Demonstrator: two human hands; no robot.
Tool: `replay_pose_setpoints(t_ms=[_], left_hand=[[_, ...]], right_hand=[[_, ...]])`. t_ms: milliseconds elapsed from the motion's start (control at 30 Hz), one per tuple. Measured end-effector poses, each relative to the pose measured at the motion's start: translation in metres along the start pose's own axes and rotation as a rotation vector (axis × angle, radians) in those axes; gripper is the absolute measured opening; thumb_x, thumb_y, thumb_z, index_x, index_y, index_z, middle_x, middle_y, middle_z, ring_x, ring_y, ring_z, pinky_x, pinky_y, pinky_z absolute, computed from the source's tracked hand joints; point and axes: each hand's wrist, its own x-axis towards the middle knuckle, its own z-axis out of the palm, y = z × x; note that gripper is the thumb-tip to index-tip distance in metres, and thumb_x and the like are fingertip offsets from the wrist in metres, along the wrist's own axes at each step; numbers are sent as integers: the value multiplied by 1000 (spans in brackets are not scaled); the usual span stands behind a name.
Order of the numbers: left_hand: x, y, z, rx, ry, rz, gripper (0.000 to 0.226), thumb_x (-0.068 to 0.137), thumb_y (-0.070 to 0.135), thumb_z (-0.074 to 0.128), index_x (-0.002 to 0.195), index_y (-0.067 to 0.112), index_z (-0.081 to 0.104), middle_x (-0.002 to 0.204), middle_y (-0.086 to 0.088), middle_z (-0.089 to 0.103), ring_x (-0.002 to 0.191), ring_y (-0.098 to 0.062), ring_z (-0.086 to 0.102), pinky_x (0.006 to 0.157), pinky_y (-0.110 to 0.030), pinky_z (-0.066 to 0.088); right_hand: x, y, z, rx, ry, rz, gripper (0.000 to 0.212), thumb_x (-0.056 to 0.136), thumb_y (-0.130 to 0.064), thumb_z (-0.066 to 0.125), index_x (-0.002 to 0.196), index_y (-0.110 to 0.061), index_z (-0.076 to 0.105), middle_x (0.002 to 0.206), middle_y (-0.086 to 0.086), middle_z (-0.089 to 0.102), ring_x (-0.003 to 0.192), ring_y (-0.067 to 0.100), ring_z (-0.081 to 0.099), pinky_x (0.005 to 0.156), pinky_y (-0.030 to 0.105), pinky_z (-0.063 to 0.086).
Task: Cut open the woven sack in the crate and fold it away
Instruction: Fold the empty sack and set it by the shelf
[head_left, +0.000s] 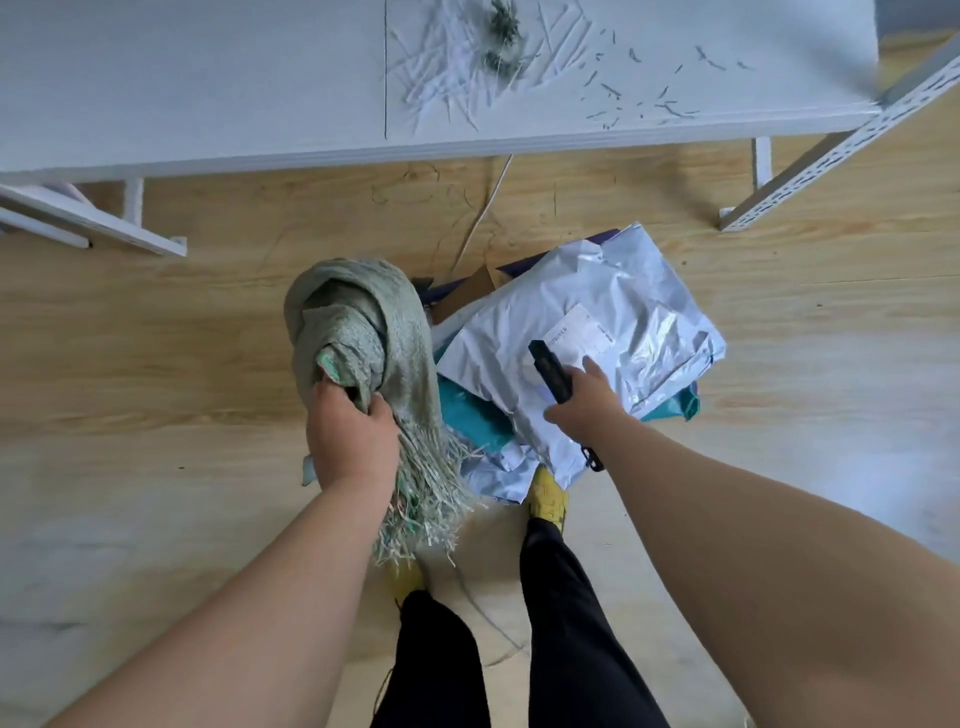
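Left hand (353, 436) grips bunched sack (358, 338), long axis running away from the body, frayed end hanging down. Right hand (582, 405) holds cutter (548, 371) over parcels (597, 338), beside the sack.

Parcel-unpacking or sorting workroom suggested, warehouse-like. White surface (208, 78) littered with cut strips and frayed fibres (483, 57). Slotted white metal racking upright (841, 140) seen at right. Pale wood-look floor (156, 338). Heap of grey poly mailer bags (597, 322), one with shipping label (576, 332), piled in dark crate (519, 267) on floor. Cardboard flap (467, 293) visible among bags.
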Motion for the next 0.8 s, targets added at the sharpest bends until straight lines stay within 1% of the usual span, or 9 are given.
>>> replay_pose_setpoints(t_ms=[133,200,300,400,500,600,633,733,800], left_hand=[[-1,-11,-8,23,15,-33,26,90,20,60,112,6,56,106,-15,62,95,-37,61,83,-49,53],[1,-17,-15,31,40,-66,24,90,20,60,108,4,56,105,-16,61,93,-38,61,81,-48,53],[-1,-24,-31,10,84,-124,18,90,18,59,99,4,53,104,-19,61,90,-39,61,78,-49,54],[-4,-31,-48,-14,138,-167,20,91,17,59,102,1,54,105,-21,61,91,-40,62,77,-47,53],[-12,-40,-65,-47,196,-220,23,91,15,59,104,-3,54,106,-23,61,93,-40,61,73,-40,48],[-24,-49,-81,-68,227,-225,20,92,13,58,104,-2,52,107,-22,60,93,-39,61,72,-38,46],[-28,-52,-86,-71,232,-213,19,91,13,59,103,0,52,108,-22,60,92,-39,61,72,-39,47],[-39,-59,-100,-76,240,-164,16,90,10,58,103,1,52,110,-21,59,92,-39,60,73,-39,47],[-45,-62,-111,-84,252,-127,17,90,8,59,103,0,53,111,-22,58,93,-40,59,72,-37,44]], right_hand=[[11,-4,12,24,-100,-41,59,79,-13,67,134,-14,47,140,8,37,102,30,54,70,31,43],[9,-7,11,61,-39,-42,50,79,-9,64,127,-14,51,126,9,45,94,29,54,67,29,41],[-2,-18,7,37,72,-82,50,77,-8,58,126,-18,53,115,5,50,89,27,52,59,24,37],[-20,-41,4,18,44,-139,47,79,-11,61,125,-16,54,107,8,57,86,26,53,69,28,39],[-40,-67,6,18,-29,-195,39,82,-15,63,120,-17,55,97,5,60,84,24,55,64,27,43],[-63,-93,16,130,-121,-258,35,80,-18,65,115,-16,62,99,7,69,89,25,65,81,40,56],[-72,-101,20,204,-159,-272,34,81,-18,66,114,-14,64,96,9,71,85,24,68,81,40,57],[-107,-133,24,430,-304,-312,33,84,-14,71,114,-5,63,78,10,65,52,11,63,55,23,54],[-135,-155,21,497,-359,-357,36,84,-17,74,116,-8,62,77,7,64,45,7,59,47,17,49]])
